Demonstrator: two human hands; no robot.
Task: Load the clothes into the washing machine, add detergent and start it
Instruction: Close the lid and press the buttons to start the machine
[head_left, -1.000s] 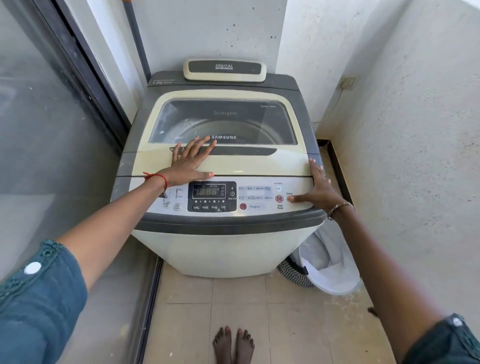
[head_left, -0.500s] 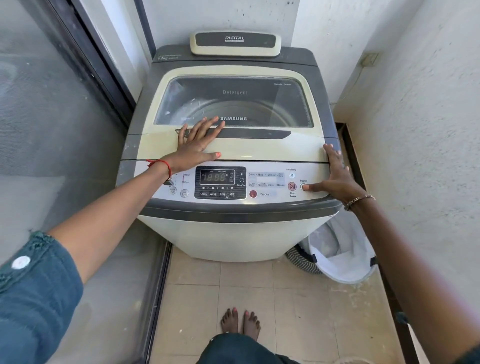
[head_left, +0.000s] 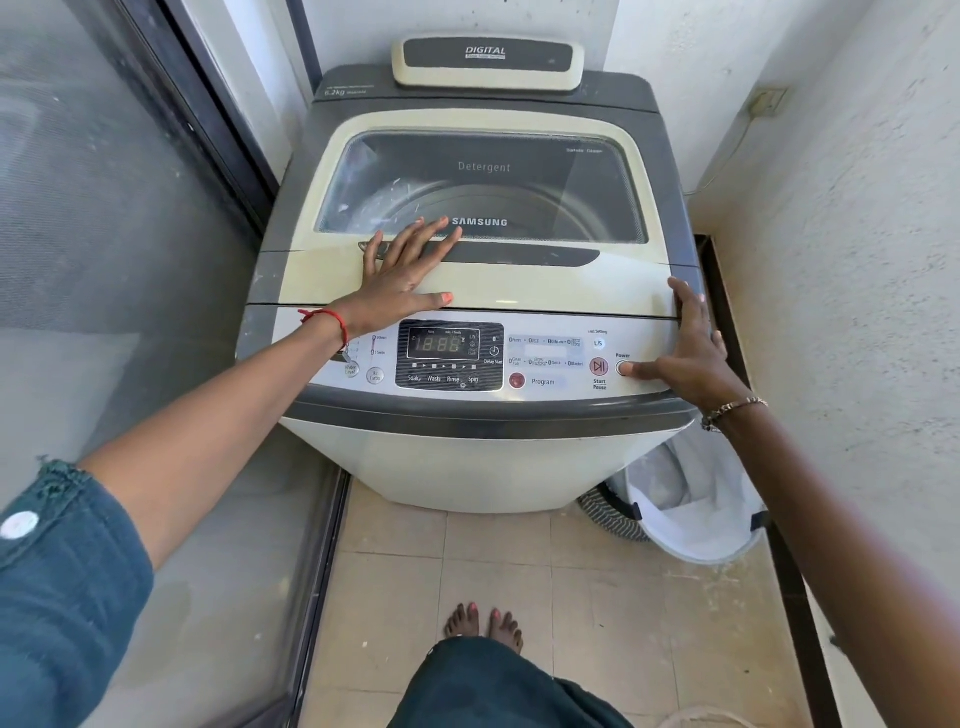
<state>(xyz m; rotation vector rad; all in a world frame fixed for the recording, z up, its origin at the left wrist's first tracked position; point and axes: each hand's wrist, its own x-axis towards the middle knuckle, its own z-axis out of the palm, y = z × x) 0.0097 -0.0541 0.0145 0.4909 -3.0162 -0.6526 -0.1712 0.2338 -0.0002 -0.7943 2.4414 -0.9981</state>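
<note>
Head view, drum (head_left: 524, 205) dim behind lid (head_left: 545, 291), basket (head_left: 696, 525) partly hidden

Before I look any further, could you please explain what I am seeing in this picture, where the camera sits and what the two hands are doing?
There is no robot here. A person wears one wide-angle camera on the head, which looks forward and down, so both arms reach in from the bottom corners. In front stands a top-loading washing machine with its lid closed. The left hand lies flat on the lid with straight fingers and holds nothing. The right hand rests at the machine's right edge, with its thumb on the Power button. The display shows digits. Beside the machine, on the tiled floor, stands a white laundry basket. The person's bare feet show below.
</note>
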